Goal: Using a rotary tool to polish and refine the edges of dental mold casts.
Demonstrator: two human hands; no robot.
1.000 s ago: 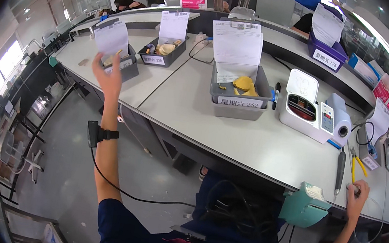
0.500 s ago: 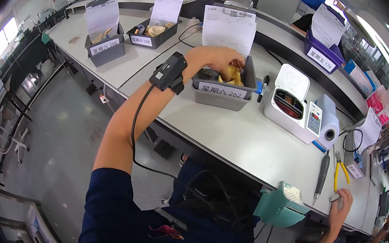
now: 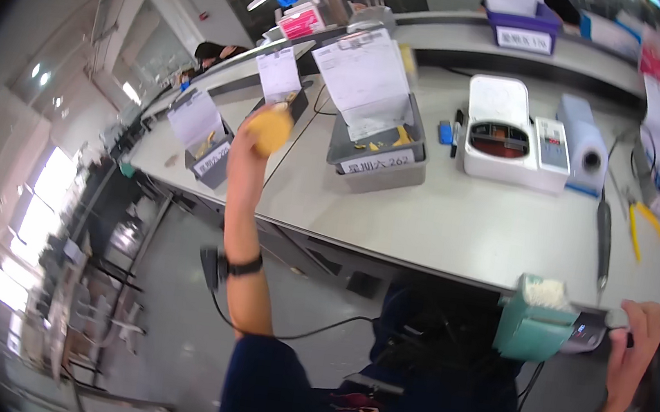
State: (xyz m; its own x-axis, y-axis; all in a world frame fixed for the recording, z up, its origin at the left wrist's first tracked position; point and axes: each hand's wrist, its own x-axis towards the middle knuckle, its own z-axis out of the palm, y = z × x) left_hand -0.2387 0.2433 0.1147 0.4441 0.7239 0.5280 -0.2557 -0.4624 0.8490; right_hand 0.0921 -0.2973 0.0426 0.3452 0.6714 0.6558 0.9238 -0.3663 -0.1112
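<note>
My left hand (image 3: 248,147) is raised off to the left, beyond the bench's front edge, gripping a rounded yellow plaster model (image 3: 270,130) blurred by motion. To its right stands a grey plastic box (image 3: 382,181) with several yellow plaster pieces (image 3: 392,139) inside and a paper sheet (image 3: 363,74) clipped upright at its back. At the bench's front right edge, my right hand (image 3: 636,346) has its thumb and fingers closed around a small grey-white piece (image 3: 618,319), whose kind I cannot make out.
Two more grey boxes (image 3: 213,165) with papers stand at the left. A white lidded device (image 3: 508,166), a blue-white unit (image 3: 588,147), a dark handpiece (image 3: 603,240) and yellow-handled pliers (image 3: 636,231) lie rightward. A green holder (image 3: 533,330) hangs at the front edge; a purple box (image 3: 525,24) sits on the shelf.
My left hand has come out of the middle grey box and swung left with the yellow model. The view has turned and shifted. My right hand stays by the bench edge with the small piece.
</note>
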